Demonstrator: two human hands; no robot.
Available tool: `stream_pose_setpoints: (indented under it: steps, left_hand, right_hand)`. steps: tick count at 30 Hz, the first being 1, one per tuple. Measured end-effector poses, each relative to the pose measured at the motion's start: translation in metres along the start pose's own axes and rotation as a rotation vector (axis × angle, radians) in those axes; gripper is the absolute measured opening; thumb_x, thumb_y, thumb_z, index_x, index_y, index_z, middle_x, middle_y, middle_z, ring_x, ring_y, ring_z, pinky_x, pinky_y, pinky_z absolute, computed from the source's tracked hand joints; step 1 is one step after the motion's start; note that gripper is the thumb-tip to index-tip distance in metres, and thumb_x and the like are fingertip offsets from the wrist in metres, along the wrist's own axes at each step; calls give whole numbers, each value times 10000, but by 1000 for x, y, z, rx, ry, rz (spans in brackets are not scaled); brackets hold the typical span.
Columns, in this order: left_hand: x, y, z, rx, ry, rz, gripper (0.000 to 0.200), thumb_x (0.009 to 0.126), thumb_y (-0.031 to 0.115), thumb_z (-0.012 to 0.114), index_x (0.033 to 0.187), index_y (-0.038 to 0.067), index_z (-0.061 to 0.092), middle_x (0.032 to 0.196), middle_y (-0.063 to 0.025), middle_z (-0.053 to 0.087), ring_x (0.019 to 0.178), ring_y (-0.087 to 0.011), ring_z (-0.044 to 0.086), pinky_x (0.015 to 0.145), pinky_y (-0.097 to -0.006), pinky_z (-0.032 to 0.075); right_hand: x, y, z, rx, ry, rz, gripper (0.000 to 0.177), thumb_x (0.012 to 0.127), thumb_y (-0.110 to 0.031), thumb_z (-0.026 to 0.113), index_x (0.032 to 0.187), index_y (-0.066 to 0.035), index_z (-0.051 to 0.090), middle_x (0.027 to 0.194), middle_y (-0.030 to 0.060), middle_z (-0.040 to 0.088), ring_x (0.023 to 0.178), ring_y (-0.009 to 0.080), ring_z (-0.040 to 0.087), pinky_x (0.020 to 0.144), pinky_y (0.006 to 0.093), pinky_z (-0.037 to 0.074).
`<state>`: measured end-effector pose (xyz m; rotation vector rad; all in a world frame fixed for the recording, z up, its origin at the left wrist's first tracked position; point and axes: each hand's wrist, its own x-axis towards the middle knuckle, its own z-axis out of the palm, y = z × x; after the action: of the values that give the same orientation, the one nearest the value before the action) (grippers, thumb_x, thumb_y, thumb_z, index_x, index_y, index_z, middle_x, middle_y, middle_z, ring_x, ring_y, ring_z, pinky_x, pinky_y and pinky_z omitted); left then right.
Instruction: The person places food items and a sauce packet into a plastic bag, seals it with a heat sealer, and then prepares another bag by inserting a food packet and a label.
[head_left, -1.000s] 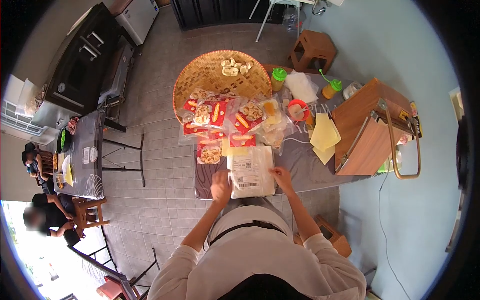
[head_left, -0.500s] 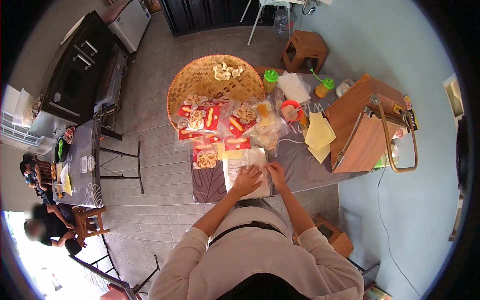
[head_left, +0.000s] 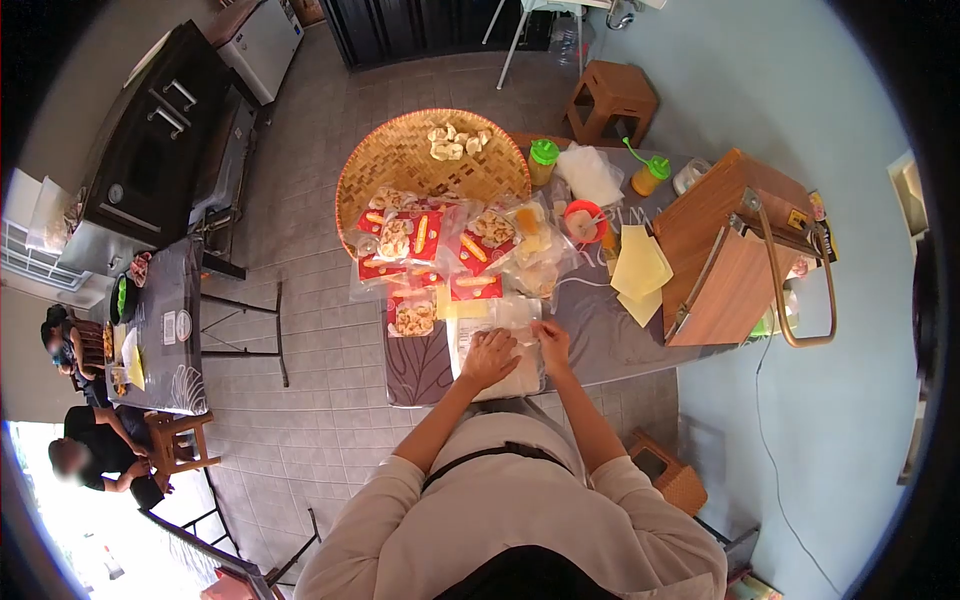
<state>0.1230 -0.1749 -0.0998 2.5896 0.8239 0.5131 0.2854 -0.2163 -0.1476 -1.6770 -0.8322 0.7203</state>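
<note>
A white plastic package [head_left: 508, 375] lies flat at the near edge of the grey table [head_left: 600, 330]. My left hand [head_left: 489, 358] rests palm down on its middle. My right hand [head_left: 552, 345] touches its right edge with the fingers bent; whether it pinches the plastic I cannot tell. Just beyond the package lie several clear bags with red labels and snacks [head_left: 432, 240].
A round woven tray [head_left: 400, 160] with a few snacks sits at the far side. Two green-capped bottles [head_left: 541, 160], a red bowl [head_left: 583, 220], yellow sheets [head_left: 638, 268] and a wooden box machine [head_left: 745, 250] stand to the right. Two people sit at another table, far left.
My left hand moved from the package's left edge onto its middle. My right hand slid inward along the right edge. The label side is now covered by my hands.
</note>
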Motion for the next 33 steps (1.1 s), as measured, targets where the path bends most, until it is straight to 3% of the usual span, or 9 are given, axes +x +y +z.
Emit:
stream_pose_setpoints:
  steps: [2, 8, 12, 15, 17, 21, 23, 26, 33]
  left_hand:
    - [1, -1, 3, 28, 101, 33, 329, 741, 307, 598, 974, 90, 518, 1044, -93, 496, 1029, -243, 465, 798, -426, 355]
    - [-1, -2, 2, 34, 84, 19, 342, 752, 333, 573, 981, 85, 519, 1064, -89, 495, 1042, -231, 461, 827, -425, 358]
    - [-2, -2, -1, 21, 74, 7, 341, 750, 331, 575, 975, 81, 520, 1062, -90, 495, 1039, -232, 463, 826, -426, 357]
    - [-5, -3, 1, 0, 100, 54, 336, 734, 301, 599, 974, 82, 513, 1052, -88, 482, 1035, -240, 458, 816, -427, 345]
    - [-7, -5, 4, 3, 67, 47, 329, 733, 298, 599, 971, 86, 517, 1044, -81, 483, 1035, -233, 456, 826, -432, 339]
    - [-4, -3, 0, 30, 101, 64, 303, 739, 296, 579, 944, 81, 521, 1054, -88, 490, 1023, -225, 468, 808, -418, 348]
    - [-3, -1, 0, 8, 112, 47, 296, 733, 286, 585, 940, 85, 521, 1031, -82, 492, 995, -227, 478, 801, -414, 346]
    - [1, 3, 10, -13, 30, -59, 315, 729, 288, 598, 973, 101, 533, 1030, -77, 486, 1012, -234, 463, 834, -447, 334]
    - [50, 32, -1, -171, -12, -117, 355, 748, 237, 581, 1053, 81, 489, 1049, -102, 484, 955, -286, 504, 759, -415, 425]
  right_hand:
    - [-5, 8, -5, 502, -6, 345, 79, 775, -111, 619, 774, -33, 628, 721, 7, 577, 656, 91, 523, 600, 248, 418]
    - [-23, 2, -3, 1058, 71, 447, 96, 817, -184, 590, 807, -89, 579, 743, -28, 552, 692, 74, 525, 640, 230, 416]
    - [-15, -8, -7, 958, 3, 424, 170, 804, -179, 588, 686, -79, 521, 673, -39, 491, 629, 62, 456, 567, 225, 361]
    - [2, -11, -12, 635, -4, 352, 238, 791, -229, 602, 643, -95, 473, 654, -52, 451, 588, 58, 417, 515, 251, 327]
    - [13, -15, -19, 43, -215, 354, 274, 774, -266, 619, 636, -94, 456, 652, -51, 435, 563, 57, 389, 495, 257, 316]
    - [22, -2, -25, 41, -309, 385, 242, 777, -316, 617, 793, -81, 560, 716, -32, 545, 643, 70, 515, 603, 222, 411]
    - [11, -33, -31, 357, -217, 444, 229, 779, -284, 622, 828, -63, 584, 754, -11, 579, 676, 81, 548, 651, 215, 436]
    - [8, -23, -42, 501, -178, 428, 223, 798, -216, 606, 922, -31, 598, 824, 16, 606, 709, 92, 567, 661, 221, 459]
    - [10, -26, -41, 173, -125, 204, 234, 840, -163, 545, 1007, -3, 582, 865, 49, 616, 754, 115, 587, 664, 234, 479]
